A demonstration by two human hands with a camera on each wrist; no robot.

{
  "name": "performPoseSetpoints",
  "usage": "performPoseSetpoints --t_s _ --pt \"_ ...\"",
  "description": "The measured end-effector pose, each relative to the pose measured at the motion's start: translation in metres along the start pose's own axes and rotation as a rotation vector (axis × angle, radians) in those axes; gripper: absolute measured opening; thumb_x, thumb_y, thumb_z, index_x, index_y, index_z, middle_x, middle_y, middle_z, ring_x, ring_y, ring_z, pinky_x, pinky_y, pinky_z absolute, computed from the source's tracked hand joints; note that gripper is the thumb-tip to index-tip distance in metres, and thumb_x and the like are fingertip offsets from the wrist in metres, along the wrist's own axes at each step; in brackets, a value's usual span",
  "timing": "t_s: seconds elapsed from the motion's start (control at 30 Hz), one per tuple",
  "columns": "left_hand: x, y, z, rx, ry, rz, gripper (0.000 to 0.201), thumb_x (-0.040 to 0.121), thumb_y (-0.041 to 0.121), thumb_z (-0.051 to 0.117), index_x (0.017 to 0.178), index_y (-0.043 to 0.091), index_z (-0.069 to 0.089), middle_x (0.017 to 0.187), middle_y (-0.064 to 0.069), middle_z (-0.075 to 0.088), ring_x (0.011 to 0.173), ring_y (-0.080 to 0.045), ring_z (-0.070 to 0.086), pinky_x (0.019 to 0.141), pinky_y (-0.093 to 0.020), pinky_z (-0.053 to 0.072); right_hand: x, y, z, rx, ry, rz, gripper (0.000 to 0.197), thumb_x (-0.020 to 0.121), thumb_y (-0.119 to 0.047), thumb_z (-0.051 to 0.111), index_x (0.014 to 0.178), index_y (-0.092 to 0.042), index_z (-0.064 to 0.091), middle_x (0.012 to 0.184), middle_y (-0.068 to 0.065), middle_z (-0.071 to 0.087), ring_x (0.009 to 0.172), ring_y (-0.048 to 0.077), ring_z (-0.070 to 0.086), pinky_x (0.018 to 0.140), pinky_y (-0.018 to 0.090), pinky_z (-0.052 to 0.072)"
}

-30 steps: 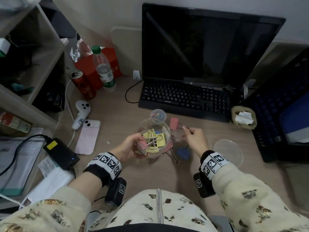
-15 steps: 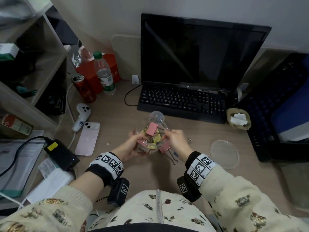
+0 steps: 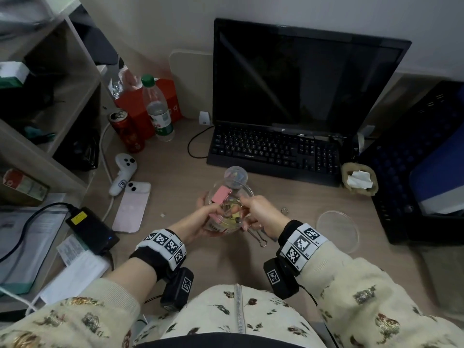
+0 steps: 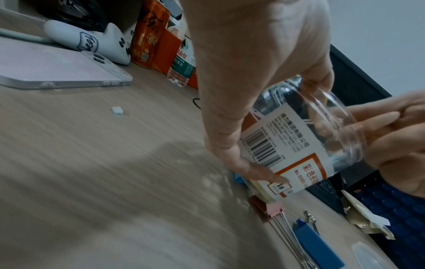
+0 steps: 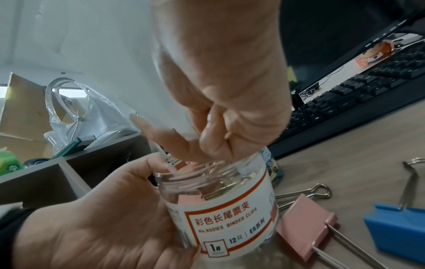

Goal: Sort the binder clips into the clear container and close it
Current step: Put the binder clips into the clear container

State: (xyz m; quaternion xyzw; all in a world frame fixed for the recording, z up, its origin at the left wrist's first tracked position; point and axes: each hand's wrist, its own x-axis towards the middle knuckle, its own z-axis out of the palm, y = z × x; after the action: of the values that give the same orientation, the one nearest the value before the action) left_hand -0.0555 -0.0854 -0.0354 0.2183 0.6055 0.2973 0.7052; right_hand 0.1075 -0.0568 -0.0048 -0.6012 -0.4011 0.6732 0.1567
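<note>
My left hand (image 3: 198, 218) grips the clear labelled jar (image 3: 227, 223) just above the desk, tilted a little toward my right hand; the same jar (image 5: 232, 205) holds yellow and pink clips. A pink binder clip (image 3: 221, 194) sticks out of the jar's mouth. My right hand (image 3: 256, 209) reaches into the mouth with curled fingers (image 5: 214, 143) and pinches that clip's wire handles. A second pink clip (image 5: 306, 216) and a blue clip (image 5: 398, 229) lie on the desk beside the jar. The clear round lid (image 3: 336, 229) lies to the right.
A small clear cup (image 3: 236, 175) stands just behind the jar, before the black keyboard (image 3: 273, 153) and monitor. A pink phone (image 3: 131, 207), white controller (image 3: 123, 172), red can and water bottle sit left. A black crate (image 3: 411, 172) stands at the right.
My right hand picked up the pink clip from the desk behind the jar, carried it left and lowered it into the jar's mouth. The left hand kept hold of the jar.
</note>
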Motion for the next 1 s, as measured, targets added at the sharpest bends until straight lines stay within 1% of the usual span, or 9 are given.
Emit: performPoseSetpoints --t_s 0.1,0.2,0.27,0.37,0.47,0.57,0.67,0.87,1.0 --pt "0.000 -0.002 0.001 -0.012 -0.007 0.023 0.095 0.066 0.013 0.064 0.150 0.030 0.023 0.139 -0.014 0.048 0.098 -0.030 0.064 0.065 -0.040 0.061 0.003 0.001 0.001 -0.268 0.006 -0.016 0.054 0.104 -0.037 0.037 0.068 -0.005 0.061 0.049 0.003 0.053 0.029 0.010 0.042 0.030 0.018 0.023" --pt "0.002 -0.005 -0.001 -0.009 -0.018 0.014 0.098 0.062 0.013 0.063 0.150 0.030 0.022 0.128 -0.009 0.053 0.095 -0.028 0.065 0.074 -0.044 0.059 0.005 -0.003 0.000 -0.577 0.076 -0.102 0.057 0.101 -0.047 0.037 0.058 -0.015 0.055 0.051 0.004 0.057 0.033 0.009 0.046 0.040 0.018 0.037" --pt "0.003 -0.004 -0.001 -0.012 -0.021 0.003 0.100 0.059 0.014 0.062 0.150 0.030 0.022 0.127 -0.010 0.054 0.095 -0.029 0.066 0.079 -0.046 0.058 0.005 -0.006 0.000 -0.831 0.156 -0.133 0.058 0.097 -0.059 0.037 0.057 -0.019 0.050 0.069 0.004 0.069 0.056 0.016 0.060 0.057 0.026 0.046" --pt "0.004 -0.004 -0.004 -0.012 -0.029 -0.009 0.092 0.067 0.014 0.063 0.149 0.031 0.023 0.125 -0.011 0.058 0.098 -0.030 0.066 0.084 -0.050 0.057 0.005 -0.007 0.000 -1.138 0.273 -0.151 0.056 0.092 -0.068 0.037 0.069 -0.018 0.049 0.091 0.005 0.069 0.090 0.027 0.064 0.068 0.031 0.042" --pt "0.003 -0.003 -0.004 -0.009 -0.029 -0.020 0.084 0.064 0.017 0.062 0.141 0.031 0.031 0.121 -0.011 0.059 0.099 -0.030 0.065 0.088 -0.052 0.055 0.007 -0.007 -0.002 -1.187 0.245 -0.182 0.058 0.087 -0.074 0.042 0.067 -0.019 0.048 0.082 0.002 0.064 0.085 0.024 0.064 0.067 0.031 0.045" --pt "0.001 -0.001 -0.002 -0.050 -0.015 -0.030 0.065 0.058 0.018 0.059 0.121 0.023 0.046 0.103 -0.010 0.064 0.093 -0.028 0.063 0.101 -0.059 0.047 0.012 -0.007 -0.008 -1.053 0.210 -0.222 0.066 0.086 -0.072 0.045 0.048 -0.018 0.045 0.057 -0.002 0.055 0.059 0.020 0.056 0.054 0.029 0.040" --pt "0.002 -0.001 -0.004 -0.071 0.008 -0.020 0.077 0.057 0.015 0.059 0.130 0.028 0.037 0.102 -0.009 0.064 0.092 -0.029 0.063 0.095 -0.057 0.050 0.015 -0.008 -0.018 -0.866 0.304 -0.334 0.069 0.091 -0.063 0.045 0.040 -0.018 0.040 0.041 -0.006 0.044 0.045 0.016 0.046 0.051 0.030 0.040" --pt "0.009 -0.001 -0.004 -0.037 0.005 -0.032 0.094 0.057 0.015 0.060 0.145 0.030 0.031 0.122 -0.017 0.062 0.101 -0.034 0.063 0.083 -0.051 0.057 0.016 -0.011 -0.023 -0.954 0.332 -0.446 0.051 0.095 -0.055 0.044 0.055 -0.024 0.054 0.053 -0.007 0.052 0.058 0.016 0.053 0.050 0.026 0.034" --pt "0.007 0.000 -0.002 -0.008 -0.035 -0.027 0.076 0.065 0.012 0.060 0.136 0.027 0.037 0.115 -0.015 0.063 0.099 -0.033 0.062 0.089 -0.052 0.054 0.017 -0.006 -0.016 -1.114 0.161 -0.329 0.056 0.097 -0.052 0.038 0.054 -0.019 0.050 0.058 -0.002 0.056 0.059 0.021 0.055 0.053 0.028 0.043"
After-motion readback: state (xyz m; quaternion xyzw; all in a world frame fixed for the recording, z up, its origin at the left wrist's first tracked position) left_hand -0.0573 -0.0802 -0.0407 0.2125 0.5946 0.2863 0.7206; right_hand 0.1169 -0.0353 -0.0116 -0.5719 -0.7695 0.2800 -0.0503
